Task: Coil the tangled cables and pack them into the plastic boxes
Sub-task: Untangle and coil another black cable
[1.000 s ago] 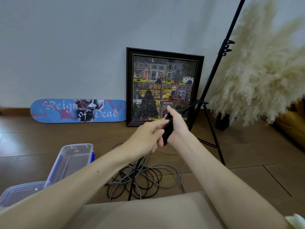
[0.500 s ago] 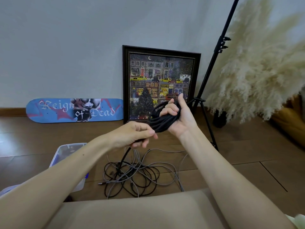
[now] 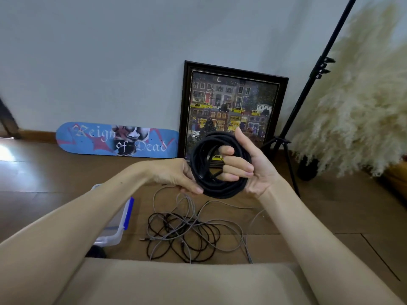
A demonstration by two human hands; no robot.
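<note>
At far left a clear plastic box (image 3: 112, 234) with a blue latch stands on the wooden floor (image 3: 330, 208), partly hidden behind the left forearm; behind it a blue skateboard deck (image 3: 92, 139) lies on its edge against the wall. The left hand (image 3: 174, 175) grips the lower left side of a coil of black cable (image 3: 220, 192), fingers curled round the strands; the coil is held in the air between both hands, its loops gathered into a neat ring. Below it, on the floor just right of the box, grey and black tangled cables (image 3: 185, 232) lie in a loose heap. A framed picture (image 3: 233, 102) leans on the wall behind the coil. The right hand (image 3: 257, 170) holds the coil's right side, fingers hooked through its centre, thumb pointing up; further right stand a black tripod (image 3: 308, 84) and pale pampas grass (image 3: 363, 106).
</note>
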